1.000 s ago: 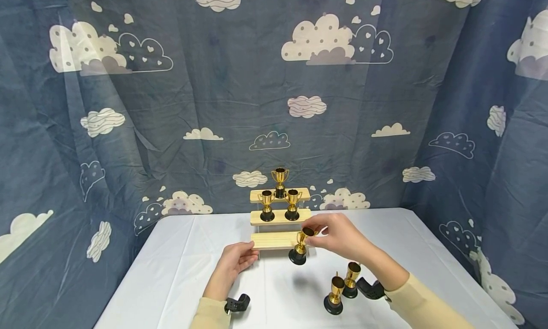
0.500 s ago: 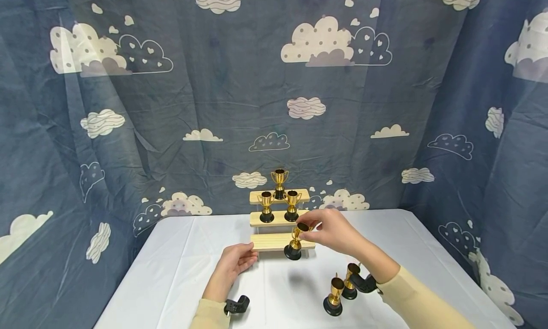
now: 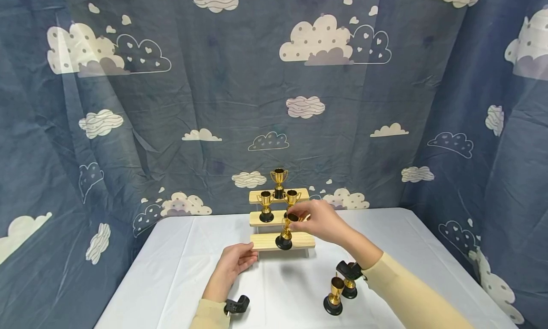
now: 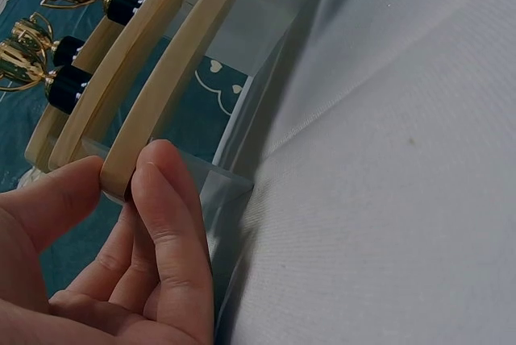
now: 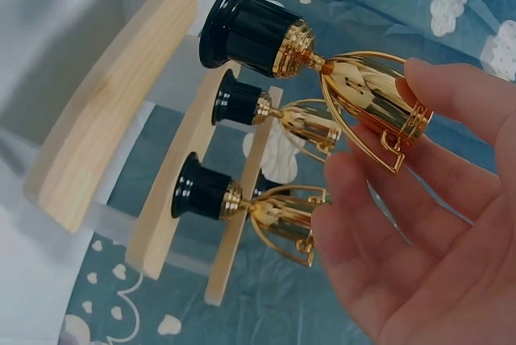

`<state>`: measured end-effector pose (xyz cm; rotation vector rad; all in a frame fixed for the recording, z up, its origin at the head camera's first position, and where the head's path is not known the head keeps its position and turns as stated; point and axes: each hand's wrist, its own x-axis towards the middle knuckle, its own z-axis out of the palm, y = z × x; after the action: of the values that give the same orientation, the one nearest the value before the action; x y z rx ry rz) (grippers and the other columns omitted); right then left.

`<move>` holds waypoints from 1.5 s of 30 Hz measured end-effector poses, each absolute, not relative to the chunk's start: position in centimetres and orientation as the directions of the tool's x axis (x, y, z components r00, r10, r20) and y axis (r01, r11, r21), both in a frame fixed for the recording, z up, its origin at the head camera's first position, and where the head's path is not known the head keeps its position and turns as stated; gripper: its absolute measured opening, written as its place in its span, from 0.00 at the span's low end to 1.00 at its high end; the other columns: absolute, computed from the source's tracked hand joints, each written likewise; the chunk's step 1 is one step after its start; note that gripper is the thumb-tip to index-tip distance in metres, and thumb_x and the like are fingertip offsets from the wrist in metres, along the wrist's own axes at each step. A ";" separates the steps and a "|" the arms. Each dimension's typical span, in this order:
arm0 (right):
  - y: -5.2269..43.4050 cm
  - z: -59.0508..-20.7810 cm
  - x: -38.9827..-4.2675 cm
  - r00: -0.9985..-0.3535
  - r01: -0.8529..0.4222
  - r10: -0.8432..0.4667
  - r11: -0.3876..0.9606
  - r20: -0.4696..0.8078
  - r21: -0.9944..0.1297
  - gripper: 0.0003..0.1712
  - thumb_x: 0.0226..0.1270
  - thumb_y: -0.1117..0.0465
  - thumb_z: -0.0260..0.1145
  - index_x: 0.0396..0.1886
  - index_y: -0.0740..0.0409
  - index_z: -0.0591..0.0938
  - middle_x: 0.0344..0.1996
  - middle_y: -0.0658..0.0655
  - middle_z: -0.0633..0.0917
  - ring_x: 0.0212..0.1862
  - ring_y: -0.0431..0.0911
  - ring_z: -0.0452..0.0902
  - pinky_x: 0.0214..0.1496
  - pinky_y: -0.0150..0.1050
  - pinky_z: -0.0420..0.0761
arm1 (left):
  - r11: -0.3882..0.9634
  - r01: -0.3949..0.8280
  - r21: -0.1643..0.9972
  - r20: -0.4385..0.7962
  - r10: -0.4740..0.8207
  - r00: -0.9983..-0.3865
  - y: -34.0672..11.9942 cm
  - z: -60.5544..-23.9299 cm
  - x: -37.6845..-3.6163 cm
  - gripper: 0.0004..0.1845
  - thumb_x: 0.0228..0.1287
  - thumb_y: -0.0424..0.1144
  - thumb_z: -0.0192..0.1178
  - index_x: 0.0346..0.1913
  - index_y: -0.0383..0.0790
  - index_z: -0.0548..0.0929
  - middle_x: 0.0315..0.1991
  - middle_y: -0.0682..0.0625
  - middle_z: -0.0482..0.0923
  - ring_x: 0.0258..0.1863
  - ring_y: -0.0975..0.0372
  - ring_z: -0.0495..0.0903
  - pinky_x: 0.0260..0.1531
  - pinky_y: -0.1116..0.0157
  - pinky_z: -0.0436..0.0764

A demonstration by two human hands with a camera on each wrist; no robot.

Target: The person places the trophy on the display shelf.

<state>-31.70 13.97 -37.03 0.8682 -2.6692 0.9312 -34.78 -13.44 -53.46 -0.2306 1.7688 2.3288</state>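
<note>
lighting: even, soft, fairly bright, from overhead; no hard glare on white surface (image 3: 180, 272). faint diffuse shadow on the cloth below held trophy (image 3: 284, 234), another under wooden stand (image 3: 280, 242). pale washed-out streak down left part of cloud curtain (image 3: 73, 129). head view: sharp at centre, wide-angle bowing toward edges, corners slightly darker. left wrist view: fingers (image 4: 161, 224) close to lens and soft; weave of the cloth crisp; strong perspective stretch. right wrist view: bright specular highlights on gold cup (image 5: 367, 103) and gloss on black base (image 5: 242, 27); near fingers (image 5: 379, 256) slightly blurred; backdrop soft.
</note>
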 end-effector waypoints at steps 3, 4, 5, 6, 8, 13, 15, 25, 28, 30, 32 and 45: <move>13.2 -37.0 -32.3 -0.806 -0.591 -0.471 0.632 0.357 -0.501 0.17 0.60 0.54 0.76 0.49 0.48 0.88 0.36 0.41 0.86 0.39 0.38 0.81 0.43 0.39 0.83 | -0.267 -0.256 0.929 -0.245 0.075 -0.967 -13.5 -53.5 -34.8 0.17 0.67 0.34 0.65 0.51 0.22 0.80 0.30 0.44 0.87 0.28 0.60 0.87 0.35 0.67 0.88; 13.0 -37.0 -32.4 -0.808 -0.589 -0.469 0.634 0.356 -0.500 0.17 0.60 0.55 0.76 0.49 0.48 0.88 0.36 0.41 0.86 0.39 0.38 0.81 0.42 0.39 0.83 | -0.270 -0.254 0.929 -0.242 0.076 -0.967 -13.5 -53.4 -34.8 0.18 0.67 0.34 0.65 0.52 0.21 0.80 0.29 0.44 0.87 0.28 0.60 0.87 0.35 0.67 0.88; 12.8 -37.0 -32.6 -0.812 -0.584 -0.466 0.638 0.353 -0.501 0.17 0.60 0.54 0.77 0.49 0.47 0.88 0.35 0.41 0.86 0.39 0.38 0.81 0.42 0.39 0.82 | -0.271 -0.251 0.929 -0.239 0.079 -0.968 -13.6 -53.4 -34.7 0.18 0.67 0.34 0.65 0.52 0.21 0.79 0.29 0.44 0.87 0.28 0.60 0.87 0.35 0.67 0.88; 12.6 -37.0 -32.8 -0.816 -0.578 -0.462 0.642 0.347 -0.504 0.17 0.60 0.54 0.77 0.49 0.47 0.88 0.35 0.41 0.86 0.38 0.38 0.81 0.41 0.39 0.82 | -0.272 -0.249 0.930 -0.236 0.082 -0.968 -13.6 -53.4 -34.7 0.18 0.67 0.34 0.65 0.52 0.21 0.79 0.29 0.44 0.87 0.28 0.60 0.87 0.35 0.67 0.88; 12.3 -37.2 -33.1 -0.826 -0.564 -0.456 0.653 0.332 -0.506 0.16 0.60 0.54 0.77 0.49 0.47 0.88 0.34 0.40 0.85 0.38 0.37 0.80 0.40 0.38 0.82 | -0.274 -0.248 0.929 -0.234 0.084 -0.969 -13.6 -53.4 -34.7 0.18 0.67 0.34 0.66 0.52 0.21 0.79 0.29 0.44 0.87 0.28 0.60 0.87 0.35 0.67 0.88; 11.6 -37.8 -33.8 -0.834 -0.551 -0.454 0.651 0.314 -0.521 0.17 0.59 0.55 0.77 0.49 0.50 0.88 0.34 0.41 0.85 0.36 0.36 0.80 0.39 0.38 0.83 | -0.276 -0.246 0.929 -0.230 0.092 -0.969 -13.7 -53.4 -34.6 0.18 0.66 0.34 0.66 0.51 0.22 0.80 0.30 0.43 0.87 0.28 0.60 0.87 0.36 0.67 0.88; 11.3 -38.0 -34.0 -0.831 -0.555 -0.457 0.645 0.317 -0.526 0.18 0.59 0.55 0.77 0.49 0.52 0.88 0.34 0.43 0.86 0.35 0.37 0.80 0.39 0.38 0.83 | -0.277 -0.248 0.928 -0.232 0.090 -0.969 -13.7 -53.4 -34.6 0.17 0.66 0.34 0.66 0.50 0.22 0.80 0.30 0.43 0.86 0.28 0.60 0.87 0.35 0.68 0.87; 9.5 -38.9 -34.8 -0.820 -0.570 -0.482 0.633 0.309 -0.524 0.17 0.60 0.56 0.77 0.49 0.53 0.88 0.32 0.42 0.85 0.32 0.36 0.79 0.37 0.38 0.81 | -0.272 -0.265 0.925 -0.254 0.076 -0.964 -13.8 -53.7 -34.7 0.15 0.65 0.35 0.67 0.47 0.24 0.82 0.28 0.44 0.86 0.29 0.59 0.87 0.34 0.68 0.88; 9.1 -39.1 -35.1 -0.816 -0.575 -0.491 0.642 0.304 -0.507 0.18 0.59 0.56 0.77 0.49 0.53 0.88 0.30 0.42 0.85 0.31 0.36 0.79 0.34 0.37 0.81 | -0.268 -0.266 0.926 -0.255 0.076 -0.964 -13.8 -53.7 -34.7 0.16 0.65 0.35 0.67 0.48 0.24 0.82 0.29 0.44 0.86 0.29 0.59 0.87 0.34 0.67 0.88; 8.9 -39.3 -35.3 -0.816 -0.576 -0.494 0.652 0.301 -0.492 0.19 0.59 0.56 0.77 0.49 0.53 0.88 0.30 0.41 0.85 0.31 0.36 0.78 0.33 0.37 0.80 | -0.267 -0.265 0.926 -0.254 0.076 -0.964 -13.8 -53.7 -34.7 0.16 0.65 0.35 0.67 0.47 0.24 0.82 0.29 0.44 0.86 0.30 0.58 0.87 0.34 0.67 0.88; 8.7 -39.5 -35.5 -0.820 -0.571 -0.491 0.663 0.294 -0.484 0.19 0.58 0.55 0.78 0.49 0.53 0.88 0.30 0.41 0.85 0.31 0.36 0.78 0.33 0.36 0.80 | -0.268 -0.270 0.925 -0.260 0.076 -0.963 -13.8 -53.6 -34.7 0.15 0.65 0.36 0.68 0.47 0.25 0.83 0.30 0.43 0.86 0.30 0.58 0.87 0.35 0.67 0.88; 7.3 -39.9 -36.1 -0.824 -0.566 -0.487 0.716 0.288 -0.409 0.20 0.59 0.50 0.77 0.50 0.49 0.89 0.36 0.42 0.86 0.36 0.36 0.80 0.37 0.36 0.81 | -0.268 -0.273 0.924 -0.259 0.090 -0.962 -13.8 -53.1 -34.8 0.20 0.67 0.37 0.67 0.52 0.22 0.80 0.30 0.44 0.86 0.31 0.58 0.87 0.37 0.66 0.88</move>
<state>-36.14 7.33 -39.88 0.8537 -2.7606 0.7373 -34.84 -13.80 -53.11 -0.2267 1.7412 2.3233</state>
